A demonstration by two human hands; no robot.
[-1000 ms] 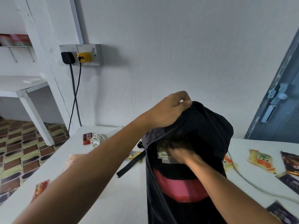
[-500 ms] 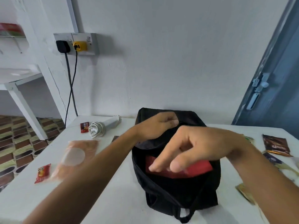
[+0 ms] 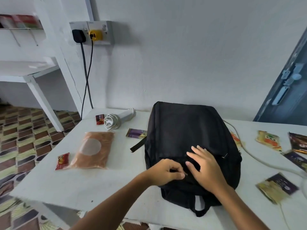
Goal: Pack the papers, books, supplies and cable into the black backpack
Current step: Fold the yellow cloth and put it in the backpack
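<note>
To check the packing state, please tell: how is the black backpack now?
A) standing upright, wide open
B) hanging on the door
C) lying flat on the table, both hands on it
C: the black backpack lies flat on the white table, left hand and right hand on it.

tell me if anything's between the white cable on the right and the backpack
Nothing visible blocks it: the white cable runs over bare table right beside the black backpack. The bag lies flat, both hands on its near end.
</note>
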